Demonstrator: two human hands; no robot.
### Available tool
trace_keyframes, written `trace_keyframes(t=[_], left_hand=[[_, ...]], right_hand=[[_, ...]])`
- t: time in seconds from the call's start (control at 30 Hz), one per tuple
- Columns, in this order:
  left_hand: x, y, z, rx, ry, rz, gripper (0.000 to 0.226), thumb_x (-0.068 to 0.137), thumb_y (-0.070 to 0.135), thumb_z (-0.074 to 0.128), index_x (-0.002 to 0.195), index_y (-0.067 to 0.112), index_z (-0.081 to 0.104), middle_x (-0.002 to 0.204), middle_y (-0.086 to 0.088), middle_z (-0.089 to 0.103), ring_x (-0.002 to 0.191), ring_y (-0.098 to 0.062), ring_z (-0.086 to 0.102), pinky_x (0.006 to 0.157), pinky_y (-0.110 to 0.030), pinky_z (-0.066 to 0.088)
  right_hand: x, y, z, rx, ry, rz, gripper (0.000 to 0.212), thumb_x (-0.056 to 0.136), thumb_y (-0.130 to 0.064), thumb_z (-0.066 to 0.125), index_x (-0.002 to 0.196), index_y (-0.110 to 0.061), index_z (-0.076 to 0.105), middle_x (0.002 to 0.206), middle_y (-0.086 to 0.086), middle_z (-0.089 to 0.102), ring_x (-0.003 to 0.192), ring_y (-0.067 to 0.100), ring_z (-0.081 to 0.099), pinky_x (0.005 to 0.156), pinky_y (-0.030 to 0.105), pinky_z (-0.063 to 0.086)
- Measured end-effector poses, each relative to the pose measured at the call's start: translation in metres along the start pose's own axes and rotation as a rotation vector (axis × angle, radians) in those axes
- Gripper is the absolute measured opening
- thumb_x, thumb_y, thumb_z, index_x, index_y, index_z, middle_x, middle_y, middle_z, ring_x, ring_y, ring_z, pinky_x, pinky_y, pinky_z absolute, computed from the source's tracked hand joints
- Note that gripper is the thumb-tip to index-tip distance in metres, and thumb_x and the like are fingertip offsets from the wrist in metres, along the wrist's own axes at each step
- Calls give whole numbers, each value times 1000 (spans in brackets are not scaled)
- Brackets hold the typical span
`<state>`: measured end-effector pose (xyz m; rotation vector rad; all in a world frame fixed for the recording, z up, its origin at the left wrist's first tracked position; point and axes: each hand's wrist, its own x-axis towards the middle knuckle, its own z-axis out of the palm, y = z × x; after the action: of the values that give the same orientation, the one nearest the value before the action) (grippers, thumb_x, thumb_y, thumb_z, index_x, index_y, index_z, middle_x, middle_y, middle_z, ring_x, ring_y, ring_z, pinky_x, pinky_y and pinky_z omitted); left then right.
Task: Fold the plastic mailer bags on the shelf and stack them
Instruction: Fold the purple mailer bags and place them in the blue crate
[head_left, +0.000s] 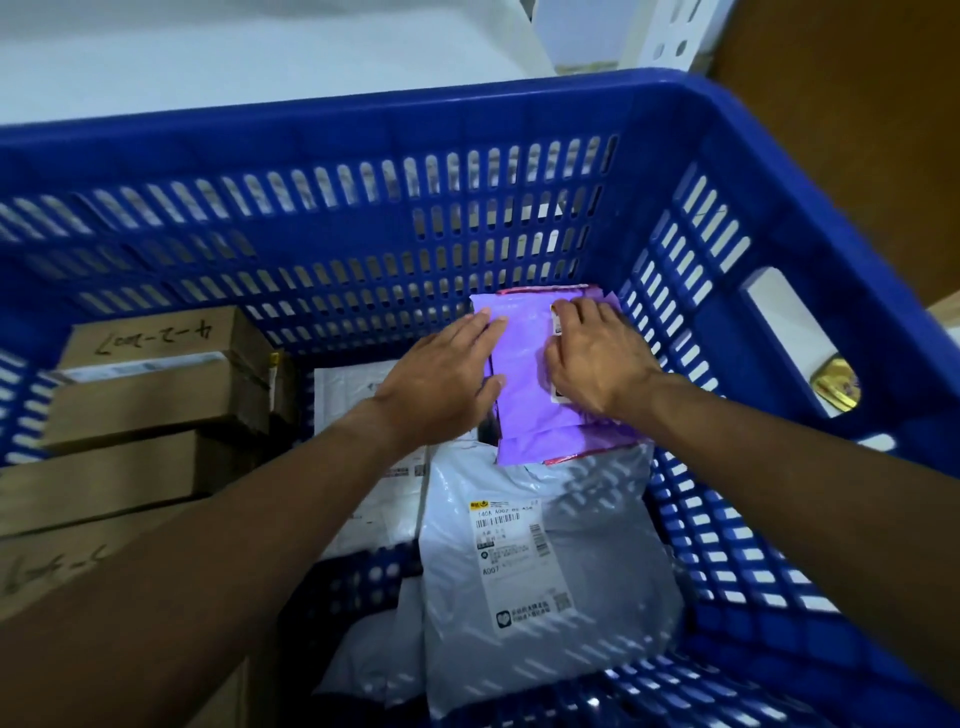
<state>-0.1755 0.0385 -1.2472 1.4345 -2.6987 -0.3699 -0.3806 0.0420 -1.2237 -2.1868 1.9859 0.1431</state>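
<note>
Work surface: the floor of a blue slotted plastic crate (363, 119). Beyond the far wall lie a white surface (208, 52) and a white perforated shelf upright (670, 31). A brown panel (857, 130) stands past the right wall.

Grip: both hands lie on 1 purple mailer bag (524, 364), which sits in the far right corner of the crate.
- The left hand (441, 374) is flat, with fingers straight and together. It presses the bag's left portion, thumb at the bag's left edge.
- The right hand (597, 358) rests on the bag's right portion. Its fingers are lightly bent and the tips press at a small white label (557, 325). Neither hand wraps round the bag.

Nearer than the hands, a grey mailer bag (597, 545) with a printed shipping label (511, 545) lies flat, its far end under the purple bag. Under the left wrist lies a white mailer (353, 384). Left of the left hand is a stack of cardboard boxes (156, 405) with handwritten marks.

Limits of view: the purple bag's folds under the palms are hidden, and red-edged layers show only at its near and far ends. The crate's near wall is cut off. A gold object (836, 387) shows through the right handle slot but cannot be identified.
</note>
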Motion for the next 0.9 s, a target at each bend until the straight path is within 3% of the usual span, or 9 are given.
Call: trace_keyframes(t=[0.13,0.23,0.37,0.47,0.63,0.77,0.9], left_hand=[[-7,3,-30,-149,-28,-89,61,104,35,43,159,19,23,165,-2,26,151,-17,22,120,-31,18],[-16,3,-53,-144,-16,-104,55,103,34,41,156,25,29,160,0,37,144,-18,36,113,-33,30],[-27,-8,-72,-101,-11,-126,34,101,31,45,133,25,54,121,1,68,104,-22,63,85,-35,49],[-29,-19,-86,-180,-52,-176,24,102,31,47,102,22,70,84,7,72,69,-13,65,65,-33,49],[-25,-15,-138,-433,-15,-260,24,100,32,51,92,26,73,83,9,75,78,-12,72,79,-43,59],[-43,-5,-195,-399,11,-236,23,100,32,53,95,26,74,87,8,74,81,-12,69,82,-42,56],[-70,-4,-266,-463,101,-324,23,103,32,50,99,28,73,91,12,73,85,-9,69,87,-42,56]], right_hand=[[-1,-13,-12,50,3,15,52,96,-34,38,136,-1,42,135,23,50,121,38,49,108,45,37],[-4,-29,-23,68,28,-7,53,97,-33,42,138,0,41,137,22,50,122,37,50,104,43,38],[-4,-49,-29,71,5,-57,58,95,-33,47,142,1,37,142,21,46,128,35,45,107,40,35],[1,-65,-36,153,0,-89,50,97,-35,47,135,-4,43,135,17,47,126,35,45,104,40,39],[1,-88,-73,310,42,-121,36,99,-34,45,126,-13,54,127,10,53,118,34,53,95,39,43],[-10,-97,-130,371,114,-181,28,98,-29,44,118,-22,63,123,7,63,110,34,60,92,41,48],[-25,-115,-205,529,167,-184,27,97,-28,46,115,-26,67,119,0,69,108,28,62,94,41,48]])
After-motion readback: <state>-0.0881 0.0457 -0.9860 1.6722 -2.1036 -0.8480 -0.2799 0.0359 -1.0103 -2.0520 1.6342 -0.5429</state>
